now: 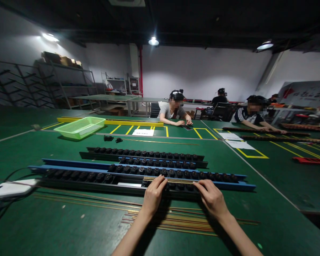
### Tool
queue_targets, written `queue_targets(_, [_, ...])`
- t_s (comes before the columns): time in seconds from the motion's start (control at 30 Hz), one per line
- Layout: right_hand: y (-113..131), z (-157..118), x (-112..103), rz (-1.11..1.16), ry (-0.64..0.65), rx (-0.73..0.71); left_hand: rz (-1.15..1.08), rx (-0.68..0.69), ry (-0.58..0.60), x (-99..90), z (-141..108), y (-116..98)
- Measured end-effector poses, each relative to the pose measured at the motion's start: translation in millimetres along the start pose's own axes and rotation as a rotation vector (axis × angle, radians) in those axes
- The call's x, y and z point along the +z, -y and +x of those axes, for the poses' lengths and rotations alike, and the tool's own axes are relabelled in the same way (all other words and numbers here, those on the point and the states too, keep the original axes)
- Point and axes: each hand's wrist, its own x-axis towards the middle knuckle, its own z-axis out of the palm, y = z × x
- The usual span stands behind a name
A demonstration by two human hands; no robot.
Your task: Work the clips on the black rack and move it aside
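My left hand [152, 195] is closed with its fingertips on a few thin brass rods [180, 180]. At the right end of those rods, the fingers of my right hand [211, 197] pinch them. The rods lie along the top of a long black rail [134, 189], over its black round parts [82, 175]. Just behind that rail runs a blue rail [249, 186] with a row of similar black parts. Closer to me, under my forearms, many loose brass-coloured and reddish rods [173, 222] lie on the green table [56, 227].
More blue and black rails [82, 155] lie behind. A light green basket [81, 128] stands at the back left beside a yellow rail [122, 122]. A white device [13, 187] with cables is at the left. Across the table sit a person [173, 112] and another [249, 115].
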Motion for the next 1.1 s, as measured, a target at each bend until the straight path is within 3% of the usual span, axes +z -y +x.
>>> queue_targets(1.1, [1, -16, 30, -0.061, -0.032, 0.095, 0.039, 0.088, 0.054, 6.0, -5, -3])
